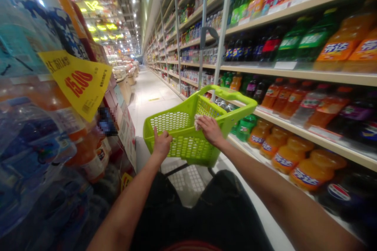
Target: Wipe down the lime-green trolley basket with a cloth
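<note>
Right hand (208,128) pinching crumpled white tissue (196,122) at near side of green cart (188,148); left hand (161,144) curled over same side, farther left. Cart's long axis left to right; handle (235,96) far right, nearer right hand.

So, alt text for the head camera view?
A person's left hand touches a green shopping cart; the right hand holds a whitish wad at its rim. Drink bottles fill shelves on the right; a yellow price sign is at left.
</note>
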### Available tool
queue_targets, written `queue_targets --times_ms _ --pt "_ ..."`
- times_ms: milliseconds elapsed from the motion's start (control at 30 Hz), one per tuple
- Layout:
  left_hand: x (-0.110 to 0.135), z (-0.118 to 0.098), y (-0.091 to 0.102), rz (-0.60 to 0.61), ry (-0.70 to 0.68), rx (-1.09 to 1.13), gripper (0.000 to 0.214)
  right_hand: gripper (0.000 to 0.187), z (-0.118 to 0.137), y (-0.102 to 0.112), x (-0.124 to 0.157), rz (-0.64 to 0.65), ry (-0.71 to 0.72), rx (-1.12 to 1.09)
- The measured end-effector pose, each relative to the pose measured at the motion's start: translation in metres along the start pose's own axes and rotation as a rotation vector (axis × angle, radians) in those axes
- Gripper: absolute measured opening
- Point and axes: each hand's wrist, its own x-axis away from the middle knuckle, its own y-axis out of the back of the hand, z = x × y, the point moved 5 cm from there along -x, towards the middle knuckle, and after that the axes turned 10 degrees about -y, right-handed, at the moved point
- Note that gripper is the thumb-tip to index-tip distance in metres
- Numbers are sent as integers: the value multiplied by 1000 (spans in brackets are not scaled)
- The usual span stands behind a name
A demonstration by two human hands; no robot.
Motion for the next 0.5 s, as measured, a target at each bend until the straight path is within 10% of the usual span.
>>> queue_targets --times_ms 233,500 --pt "-2 13 -12 185 130 124 22 37 -5 7 -5 -16 -4 -42" --pt "7 51 -43 228 350 92 44 35 -69 51 2 -290 -232 60"
